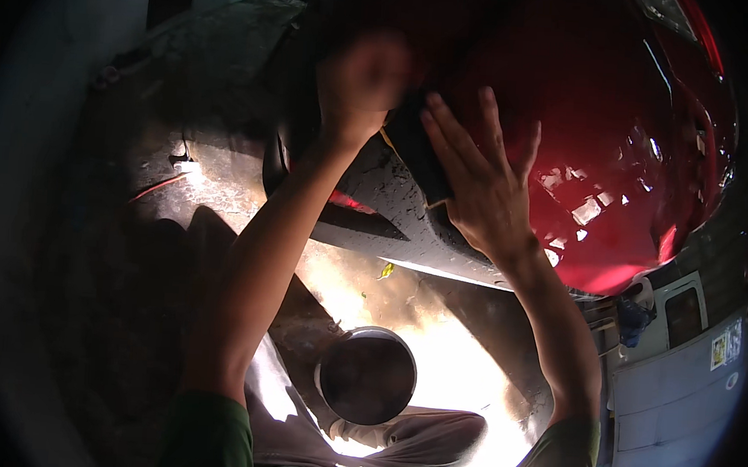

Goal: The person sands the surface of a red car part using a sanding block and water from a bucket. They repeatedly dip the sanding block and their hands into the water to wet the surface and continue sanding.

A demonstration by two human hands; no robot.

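Observation:
A glossy red car body (570, 100) with bright reflections curves across the upper right. Below it runs a dark grey lower bumper (360, 181), speckled with what look like droplets. Between my hands lies a flat black panel (423, 155) with thin yellow lines at its edge. My right hand (484, 185) rests on the red surface beside this panel, its fingers spread. At the panel's upper left, my left hand (366, 79) is curled and smeared by motion, so its fingers and anything in them cannot be made out.
A round bucket (369, 329) with a dark inside stands on the sunlit floor by my crossed legs (430, 442). A yellow-green leaf (386, 271) lies below the bumper. A red cable (158, 188) is on the floor at left. A grey cabinet-like surface (672, 397) stands at right.

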